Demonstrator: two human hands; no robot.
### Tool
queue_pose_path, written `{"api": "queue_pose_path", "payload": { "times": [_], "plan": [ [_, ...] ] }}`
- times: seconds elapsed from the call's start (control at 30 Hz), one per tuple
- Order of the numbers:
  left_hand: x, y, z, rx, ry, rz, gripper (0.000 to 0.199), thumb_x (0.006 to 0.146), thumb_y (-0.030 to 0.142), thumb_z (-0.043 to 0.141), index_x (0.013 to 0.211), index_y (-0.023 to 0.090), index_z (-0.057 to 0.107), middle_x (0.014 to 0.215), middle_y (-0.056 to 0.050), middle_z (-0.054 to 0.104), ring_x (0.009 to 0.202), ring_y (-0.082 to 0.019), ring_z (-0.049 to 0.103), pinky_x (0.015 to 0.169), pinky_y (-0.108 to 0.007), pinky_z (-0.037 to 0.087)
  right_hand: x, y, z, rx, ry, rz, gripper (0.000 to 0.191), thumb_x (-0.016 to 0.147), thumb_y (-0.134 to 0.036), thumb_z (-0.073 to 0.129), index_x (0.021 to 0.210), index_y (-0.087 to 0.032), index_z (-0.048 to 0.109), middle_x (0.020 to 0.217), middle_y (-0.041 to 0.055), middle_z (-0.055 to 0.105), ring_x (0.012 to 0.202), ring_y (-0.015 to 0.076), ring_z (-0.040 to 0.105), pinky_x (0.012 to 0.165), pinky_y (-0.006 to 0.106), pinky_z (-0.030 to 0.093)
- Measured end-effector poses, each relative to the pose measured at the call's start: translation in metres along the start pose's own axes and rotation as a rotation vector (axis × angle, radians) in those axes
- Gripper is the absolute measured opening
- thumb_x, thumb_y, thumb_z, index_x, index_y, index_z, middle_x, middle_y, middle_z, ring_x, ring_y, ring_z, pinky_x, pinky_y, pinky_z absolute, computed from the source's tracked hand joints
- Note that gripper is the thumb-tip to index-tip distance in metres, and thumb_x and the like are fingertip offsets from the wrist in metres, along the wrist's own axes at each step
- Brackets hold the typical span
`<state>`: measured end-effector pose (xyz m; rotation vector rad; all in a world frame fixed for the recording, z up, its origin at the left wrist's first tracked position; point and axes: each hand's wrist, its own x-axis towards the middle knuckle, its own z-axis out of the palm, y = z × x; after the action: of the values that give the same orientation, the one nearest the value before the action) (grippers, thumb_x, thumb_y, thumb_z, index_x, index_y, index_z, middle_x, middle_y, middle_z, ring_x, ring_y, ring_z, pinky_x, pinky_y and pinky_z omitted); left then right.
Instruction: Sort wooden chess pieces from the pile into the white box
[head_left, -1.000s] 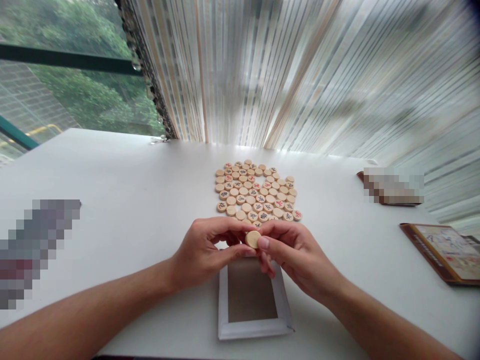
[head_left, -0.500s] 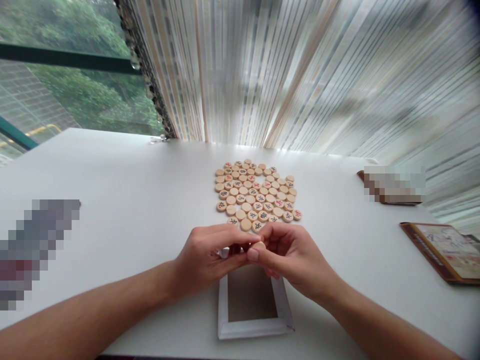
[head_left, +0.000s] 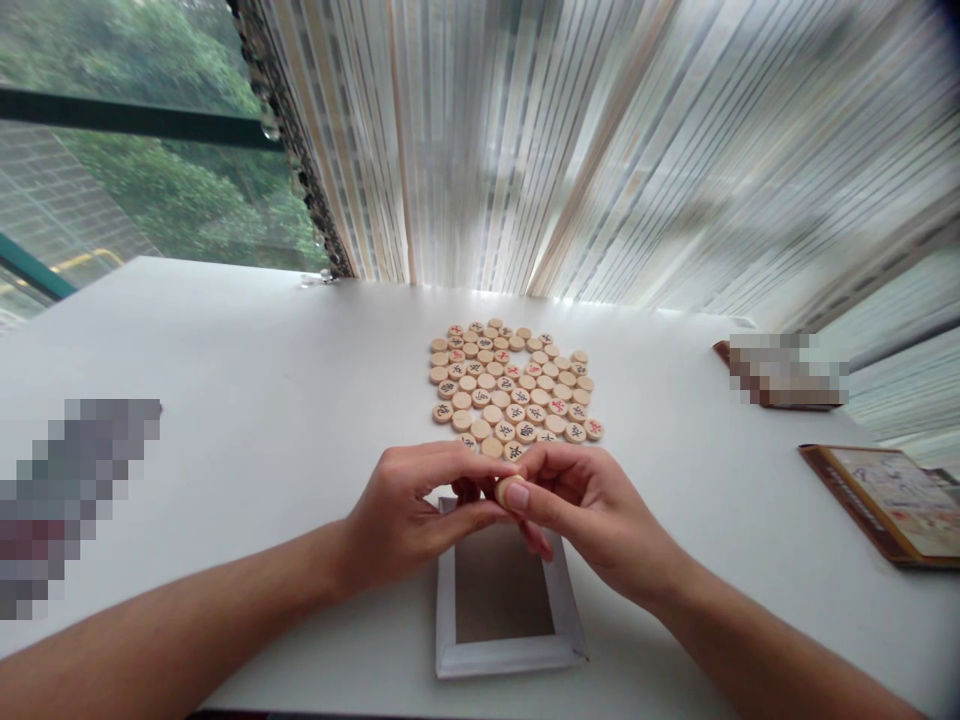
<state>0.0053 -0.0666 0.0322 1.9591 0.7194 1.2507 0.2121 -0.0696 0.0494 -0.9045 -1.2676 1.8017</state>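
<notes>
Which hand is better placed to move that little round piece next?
Probably the right hand: its thumb lies across the round piece, while the left hand seems only to meet its edge.

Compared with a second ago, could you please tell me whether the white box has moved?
No, the white box sits in the same place, judged against the brown-edged board at right.

Round pieces (head_left: 492, 414), centre: pale tan, some faces plain, others marked with black or red characters. Table (head_left: 262, 420): plain white. Box (head_left: 510, 657), near: white rim, grey-brown interior. Curtain (head_left: 480, 130), far: narrow stripes of white, beige and grey. Window frame (head_left: 135, 112), far left: dark green. Flat board (head_left: 847, 510), right: brown border, pale multicoloured panel.
</notes>
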Motion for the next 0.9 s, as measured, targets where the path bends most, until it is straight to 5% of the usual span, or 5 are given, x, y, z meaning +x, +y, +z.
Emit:
{"api": "queue_pose_path", "payload": {
  "times": [0.9],
  "plan": [
    [-0.0024,-0.0051,0.0019,-0.123,-0.001,-0.067,0.029,0.088,0.012,0.080,0.117,0.011,0.076,0.091,-0.009,0.077,0.070,-0.012,0.069,0.065,-0.021,0.060,0.0013,0.0040,-0.0054,-0.020,0.017,-0.057,0.031,0.082,-0.040,0.091,0.083,-0.014,0.073,0.058,-0.0001,0.069,0.047,0.0085,0.060,0.048,0.018,0.049]
  ]
}}
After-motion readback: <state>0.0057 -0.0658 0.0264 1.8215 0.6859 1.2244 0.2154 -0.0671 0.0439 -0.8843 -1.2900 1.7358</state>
